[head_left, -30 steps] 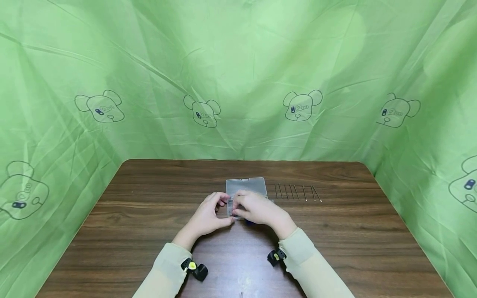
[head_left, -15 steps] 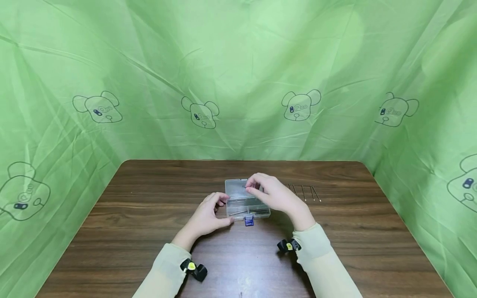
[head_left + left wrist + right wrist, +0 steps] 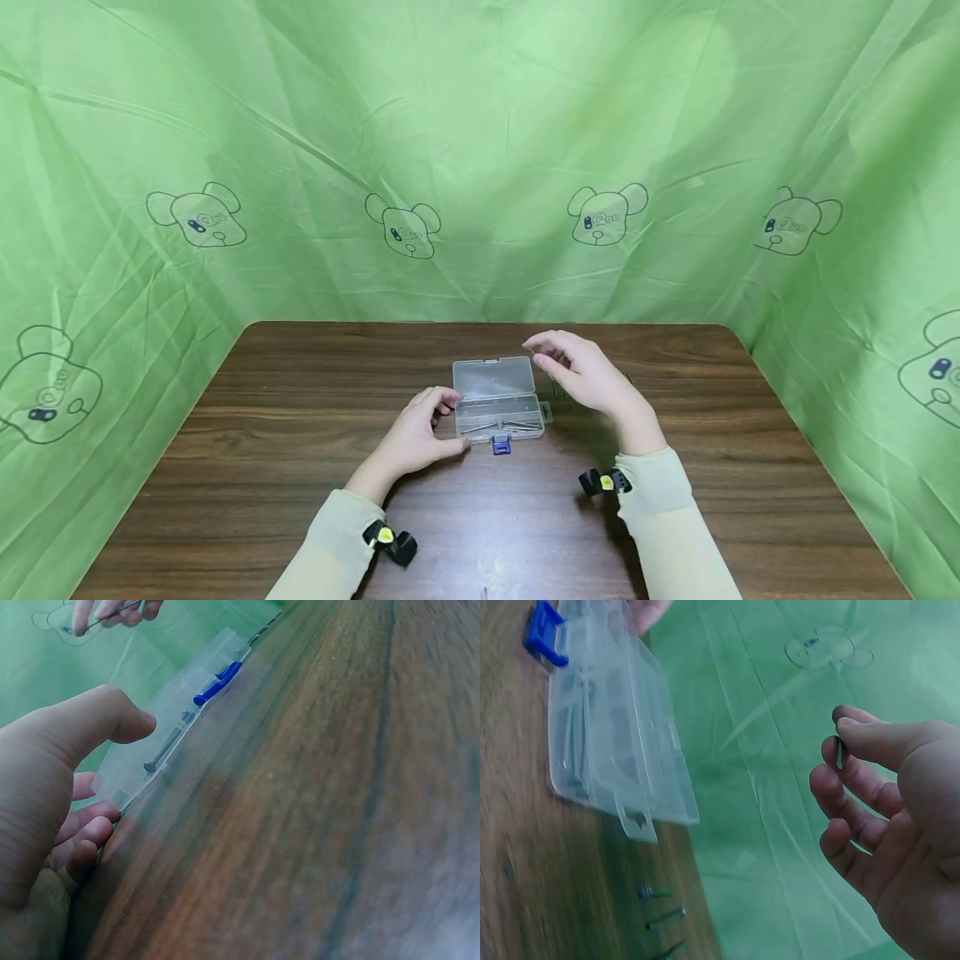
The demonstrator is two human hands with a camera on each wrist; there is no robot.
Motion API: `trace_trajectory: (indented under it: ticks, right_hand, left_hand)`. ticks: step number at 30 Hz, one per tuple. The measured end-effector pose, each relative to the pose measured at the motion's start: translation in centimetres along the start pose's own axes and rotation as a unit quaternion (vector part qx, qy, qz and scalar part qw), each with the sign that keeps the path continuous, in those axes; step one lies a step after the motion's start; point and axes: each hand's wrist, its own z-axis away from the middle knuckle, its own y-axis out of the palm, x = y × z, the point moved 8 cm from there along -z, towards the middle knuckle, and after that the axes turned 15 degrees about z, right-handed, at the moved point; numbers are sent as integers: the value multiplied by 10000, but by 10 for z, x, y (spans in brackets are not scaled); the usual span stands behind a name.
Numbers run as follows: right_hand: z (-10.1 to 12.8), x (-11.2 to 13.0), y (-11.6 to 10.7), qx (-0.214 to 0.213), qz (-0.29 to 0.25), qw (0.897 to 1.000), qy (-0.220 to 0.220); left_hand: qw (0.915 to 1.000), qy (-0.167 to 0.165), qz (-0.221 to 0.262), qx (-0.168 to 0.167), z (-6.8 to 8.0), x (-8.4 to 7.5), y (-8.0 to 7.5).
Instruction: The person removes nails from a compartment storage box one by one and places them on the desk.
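Observation:
A clear plastic box (image 3: 498, 408) with its lid (image 3: 493, 377) folded back lies on the table, and several long screws (image 3: 517, 426) rest in its front compartment. At its left end my left hand (image 3: 411, 433) holds it, thumb at the front corner and fingers along the side. My right hand (image 3: 581, 371) is raised beyond the box's right end. Between thumb and index finger it pinches a thin dark screw (image 3: 839, 754), mostly hidden by the fingers in the right wrist view. A blue latch (image 3: 501, 445) hangs open at the box's front.
More long screws (image 3: 666, 919) lie in a row on the table right of the box, largely hidden by my right hand in the head view. A clear hanging tab (image 3: 546, 412) sticks out from the box's right end. Green cloth (image 3: 480, 167) surrounds the wooden table (image 3: 315, 358).
My right hand has come up out of the box and moved away to the right, pinching a screw. The left hand and the box stay in place.

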Motion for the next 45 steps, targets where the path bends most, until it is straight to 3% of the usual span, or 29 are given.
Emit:
trace_trajectory:
  ticks: [10, 19, 30, 45]
  right_hand:
    - [17, -48, -7, 128, 86, 9965, 828]
    - [30, -77, 9, 851, -387, 9868, 1319]
    - [36, -75, 36, 1714, -872, 9734, 1246]
    - [43, -69, 45, 1811, -692, 9745, 1133]
  left_hand:
    - [10000, 20, -20, -11, -1, -1, -1]
    - [9997, 99, 135, -181, -2, -5, -6]
    - [9996, -112, 149, -195, -2, -2, -7]
    - [9998, -77, 109, -127, 0, -2, -3]
